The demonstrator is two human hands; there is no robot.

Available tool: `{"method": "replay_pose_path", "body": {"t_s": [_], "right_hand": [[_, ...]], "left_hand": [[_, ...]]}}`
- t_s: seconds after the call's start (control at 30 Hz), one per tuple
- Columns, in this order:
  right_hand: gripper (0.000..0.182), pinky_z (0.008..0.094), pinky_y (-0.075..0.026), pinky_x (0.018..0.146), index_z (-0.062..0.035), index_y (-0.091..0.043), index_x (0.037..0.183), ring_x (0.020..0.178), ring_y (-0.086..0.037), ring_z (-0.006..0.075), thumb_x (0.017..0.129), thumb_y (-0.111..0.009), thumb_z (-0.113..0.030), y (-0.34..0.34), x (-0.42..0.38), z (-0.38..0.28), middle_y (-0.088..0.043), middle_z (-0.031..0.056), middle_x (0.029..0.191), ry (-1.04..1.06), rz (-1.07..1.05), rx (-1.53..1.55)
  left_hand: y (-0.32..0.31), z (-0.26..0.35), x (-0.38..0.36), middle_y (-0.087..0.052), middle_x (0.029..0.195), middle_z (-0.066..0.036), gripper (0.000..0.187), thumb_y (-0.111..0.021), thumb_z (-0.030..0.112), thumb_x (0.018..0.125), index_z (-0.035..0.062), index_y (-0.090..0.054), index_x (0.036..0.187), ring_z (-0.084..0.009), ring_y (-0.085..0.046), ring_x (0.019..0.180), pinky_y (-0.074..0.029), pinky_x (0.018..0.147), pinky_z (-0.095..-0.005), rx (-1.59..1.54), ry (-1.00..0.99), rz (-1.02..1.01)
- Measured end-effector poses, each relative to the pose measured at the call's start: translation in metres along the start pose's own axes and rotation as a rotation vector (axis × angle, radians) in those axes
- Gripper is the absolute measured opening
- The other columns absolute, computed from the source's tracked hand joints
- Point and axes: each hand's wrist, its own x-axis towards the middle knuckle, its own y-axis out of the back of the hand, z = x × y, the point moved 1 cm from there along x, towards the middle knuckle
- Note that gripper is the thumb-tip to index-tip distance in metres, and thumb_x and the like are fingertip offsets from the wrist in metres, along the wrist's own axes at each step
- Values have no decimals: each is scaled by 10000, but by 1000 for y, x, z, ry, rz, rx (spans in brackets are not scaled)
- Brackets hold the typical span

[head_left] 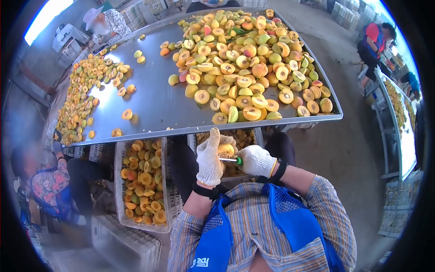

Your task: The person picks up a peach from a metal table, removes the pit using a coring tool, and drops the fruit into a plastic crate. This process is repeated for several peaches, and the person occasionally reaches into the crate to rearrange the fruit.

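My left hand (pixel 209 156), in a white knitted glove with a soiled fingertip, is closed around a yellow peach half (pixel 225 150) just below the table's near edge. In my right hand (pixel 256 161), also gloved, is a small pitting knife (pixel 231 159) with a green end and a thin metal shaft. Its shaft reaches across to the fruit at my left fingers; the tip is hidden. Beneath both hands stands a crate (pixel 258 136) of cut fruit, partly covered by them. On the metal table (pixel 154 86) lies a large heap of halved peaches (pixel 244 63), many with stones showing.
A white crate (pixel 118 181) full of pitted peach halves stands at my left knee. More halves (pixel 86 90) cover the table's left end. Co-workers sit at the left (pixel 50 186) and far side (pixel 111 25). Another fruit table (pixel 398 113) stands at the right.
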Motion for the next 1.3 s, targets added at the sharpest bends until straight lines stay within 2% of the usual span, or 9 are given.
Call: {"method": "replay_pose_path", "body": {"t_s": [0.2, 0.4, 0.53, 0.67, 0.77, 0.87, 0.93, 1.1, 1.3], "right_hand": [[248, 437, -560, 631, -69, -692, 783, 663, -672, 353, 842, -666, -309, -42, 3, 9, -671, 159, 701, 134, 116, 281], [268, 433, -562, 642, -92, -694, 885, 694, -682, 347, 867, -645, -355, -21, 9, 1, -695, 146, 766, 11, -9, -33], [319, 445, -556, 630, -87, -693, 909, 685, -681, 342, 853, -677, -400, -43, 10, 9, -687, 149, 761, 320, 176, 345], [343, 427, -560, 640, -87, -702, 938, 684, -672, 358, 852, -682, -418, -14, 6, 0, -683, 144, 762, 56, -198, 66], [371, 415, -535, 559, -65, -702, 816, 613, -660, 331, 851, -675, -433, -40, 1, 0, -656, 149, 679, 342, 176, 280], [384, 422, -545, 567, -67, -718, 840, 608, -670, 333, 862, -656, -446, -10, 0, -9, -659, 148, 662, -32, -63, -141], [367, 431, -547, 569, -72, -727, 804, 595, -669, 337, 880, -645, -422, -9, 10, 9, -659, 151, 642, 36, -42, -132], [241, 437, -552, 586, -92, -714, 817, 588, -664, 334, 856, -668, -325, -65, 11, 30, -654, 133, 628, 236, 150, 128], [271, 425, -551, 578, -90, -706, 861, 581, -657, 335, 840, -692, -360, -70, 15, 30, -651, 98, 620, 338, 134, 102]], "left_hand": [[-6, -12, -4, -675, 838, -158, 508, -548, 522, 980, 35, -650, 875, -322, -673, 766, -576, 715, -436, -345, -22, 21], [-10, -5, -10, -678, 848, -153, 570, -499, 584, 978, 52, -661, 851, -345, -676, 779, -579, 703, -440, -448, -55, 50], [4, -11, -2, -671, 795, -159, 579, -479, 567, 992, 40, -650, 821, -344, -677, 716, -576, 623, -439, -499, 5, -122], [3, -4, -3, -665, 773, -179, 570, -500, 547, 991, 24, -635, 810, -320, -670, 645, -570, 581, -385, -277, -10, -19], [9, -8, -2, -661, 764, -187, 541, -519, 501, 999, 7, -639, 816, -313, -670, 642, -562, 576, -393, -326, 3, -132], [9, -7, 0, -674, 787, -189, 552, -520, 487, 1003, -20, -655, 832, -310, -673, 651, -558, 596, -392, -257, 35, -208], [0, -2, -1, -685, 780, -182, 575, -519, 477, 1010, -38, -683, 815, -290, -670, 643, -570, 615, -362, -110, 35, 22], [3, -17, -1, -685, 815, -192, 642, -503, 586, 975, -8, -681, 810, -330, -681, 762, -567, 699, -453, -569, 95, 34], [11, -19, 2, -675, 786, -194, 609, -521, 570, 971, 8, -665, 784, -339, -673, 705, -577, 634, -459, -508, 125, -87]]}}
